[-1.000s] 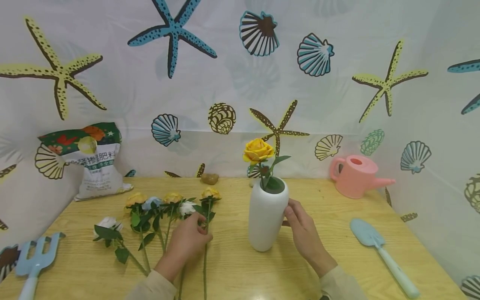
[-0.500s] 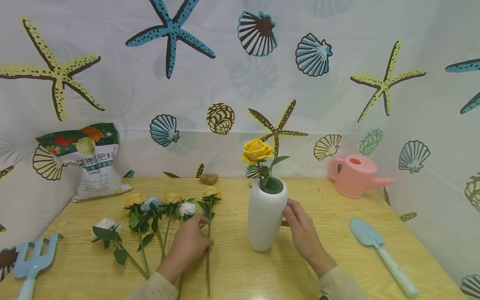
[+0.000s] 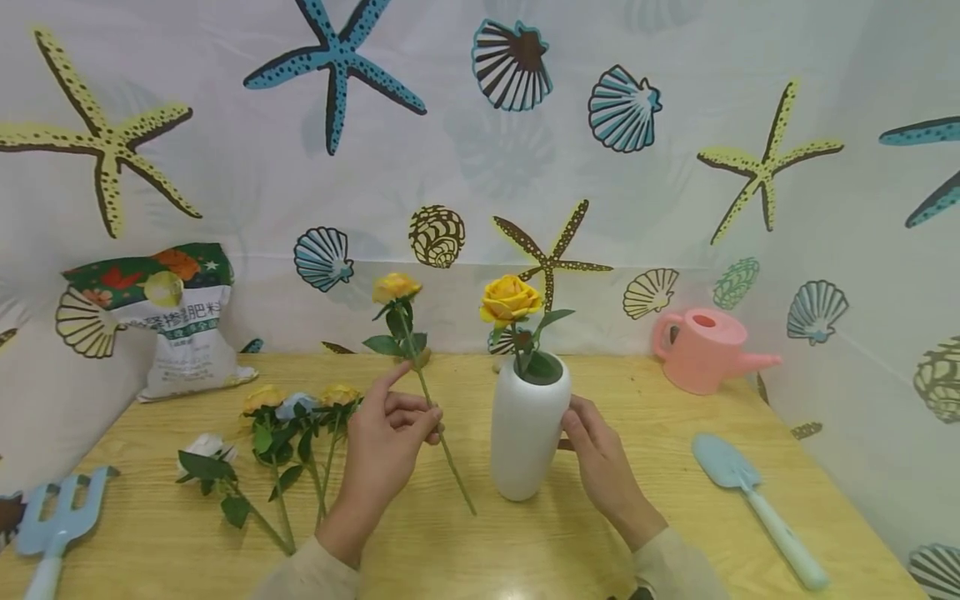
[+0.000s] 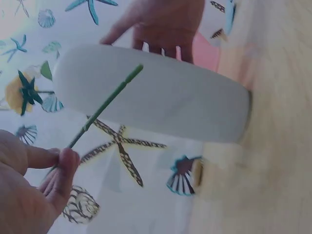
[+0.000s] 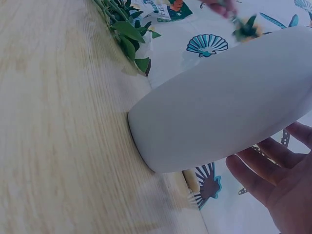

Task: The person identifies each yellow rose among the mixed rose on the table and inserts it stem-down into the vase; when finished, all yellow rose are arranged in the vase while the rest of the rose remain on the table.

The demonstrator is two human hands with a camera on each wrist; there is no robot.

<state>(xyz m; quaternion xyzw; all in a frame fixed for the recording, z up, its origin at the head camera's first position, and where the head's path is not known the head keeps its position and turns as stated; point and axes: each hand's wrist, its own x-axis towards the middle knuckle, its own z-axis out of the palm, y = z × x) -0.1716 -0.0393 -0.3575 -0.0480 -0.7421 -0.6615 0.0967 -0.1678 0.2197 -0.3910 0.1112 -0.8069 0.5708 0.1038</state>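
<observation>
My left hand [image 3: 384, 450] pinches the green stem of a yellow rose [image 3: 396, 288], raised above the table with the bloom up and the stem slanting down to the right. In the left wrist view, the bare end of the stem [image 4: 109, 100] overlaps the white vase [image 4: 161, 97]. That vase [image 3: 528, 437] stands upright on the table and bears another yellow rose [image 3: 512, 300] with green leaves. From the right side my right hand [image 3: 606, 479] holds the vase, thumb at its near side and fingers reaching behind. The right wrist view shows those fingers [image 5: 258, 168] along its wall.
Several artificial flowers lie at left, among them a white rose [image 3: 206, 454] and a blue one [image 3: 297, 406]. A blue hand fork [image 3: 67, 521] and fertilizer bag [image 3: 187, 333] are farther left. A pink watering can [image 3: 701, 350] and blue trowel [image 3: 757, 504] are at right.
My left hand has lifted the yellow rose off the table and tilted its stem, bringing its lower end toward the vase. The right hand has stayed at the vase.
</observation>
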